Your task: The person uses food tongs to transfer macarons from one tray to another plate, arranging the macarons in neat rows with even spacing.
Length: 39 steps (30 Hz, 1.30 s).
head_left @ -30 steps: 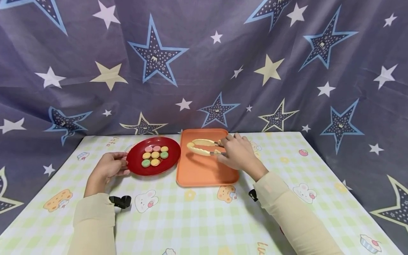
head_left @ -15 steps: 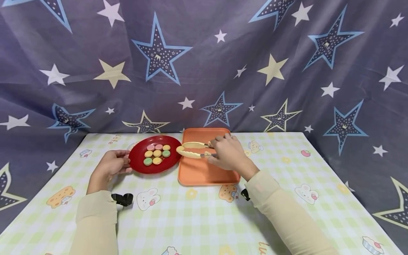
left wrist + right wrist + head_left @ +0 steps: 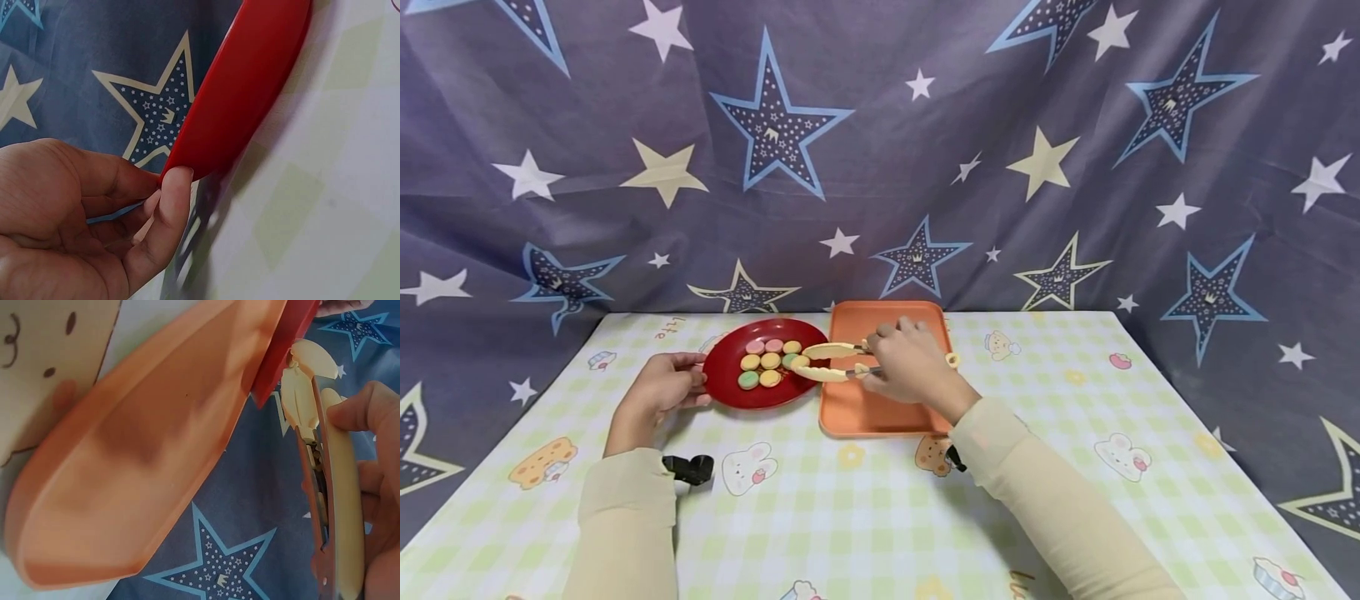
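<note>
My left hand point(image 3: 662, 387) pinches the left rim of a red plate point(image 3: 722, 383); in the left wrist view the plate's side point(image 3: 231, 94) rises from between thumb and fingers. Several pink, yellow and green macarons point(image 3: 770, 361) lie on this plate. My right hand point(image 3: 913, 362) grips cream-coloured tongs point(image 3: 829, 351) from above. Between their tips, over the plate's right part, is a yellow macaron point(image 3: 801, 361), close beside a green one. In the right wrist view the fingers wrap the tongs' handle point(image 3: 344, 506), and the tips overlap the plate's edge.
Below the tongs and right hand lies an orange tray point(image 3: 887, 417), its left edge right at the plate. Both stand on a green-checked tablecloth point(image 3: 820, 525) with cartoon prints. A dark star-patterned curtain point(image 3: 880, 167) hangs behind the table.
The right hand has moved left, carrying the yellow macaron in the tongs from above the orange tray to above the red plate. The left hand keeps its hold on the rim.
</note>
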Available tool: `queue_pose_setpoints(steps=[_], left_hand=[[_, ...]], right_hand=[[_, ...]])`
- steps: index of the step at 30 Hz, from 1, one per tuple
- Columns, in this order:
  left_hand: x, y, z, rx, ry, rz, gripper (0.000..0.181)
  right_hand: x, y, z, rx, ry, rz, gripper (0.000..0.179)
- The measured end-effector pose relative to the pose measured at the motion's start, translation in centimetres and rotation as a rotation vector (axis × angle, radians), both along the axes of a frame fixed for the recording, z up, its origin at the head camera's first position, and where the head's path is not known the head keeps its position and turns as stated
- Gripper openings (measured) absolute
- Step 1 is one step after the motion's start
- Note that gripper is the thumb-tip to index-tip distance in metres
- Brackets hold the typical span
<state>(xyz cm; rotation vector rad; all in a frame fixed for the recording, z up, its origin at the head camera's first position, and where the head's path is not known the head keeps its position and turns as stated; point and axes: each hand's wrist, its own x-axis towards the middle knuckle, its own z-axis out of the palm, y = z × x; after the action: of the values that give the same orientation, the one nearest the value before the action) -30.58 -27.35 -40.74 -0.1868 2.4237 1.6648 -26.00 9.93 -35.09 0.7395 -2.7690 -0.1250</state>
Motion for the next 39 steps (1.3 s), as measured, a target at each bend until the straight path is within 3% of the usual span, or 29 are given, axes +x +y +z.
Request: queue_pose_setpoints(steps=[10,25,39], left_hand=[[0.0,0.0,-0.1,-0.011,-0.002,0.007,0.050],[-0.2,0.1,-0.1,-0.006,-0.016,0.010,0.050],[-0.1,0.1,0.0,-0.002,-0.020,0.012,0.049]], right_hand=[[-0.6,-1.7,0.9,0.089,-0.014,-0.013,0.032],[-1.3,-4.4,2.7,0.201,-0.139,-0.029,0.032],[-1.0,-4.9,3.7,0.244,-0.119,-0.020,0.033]])
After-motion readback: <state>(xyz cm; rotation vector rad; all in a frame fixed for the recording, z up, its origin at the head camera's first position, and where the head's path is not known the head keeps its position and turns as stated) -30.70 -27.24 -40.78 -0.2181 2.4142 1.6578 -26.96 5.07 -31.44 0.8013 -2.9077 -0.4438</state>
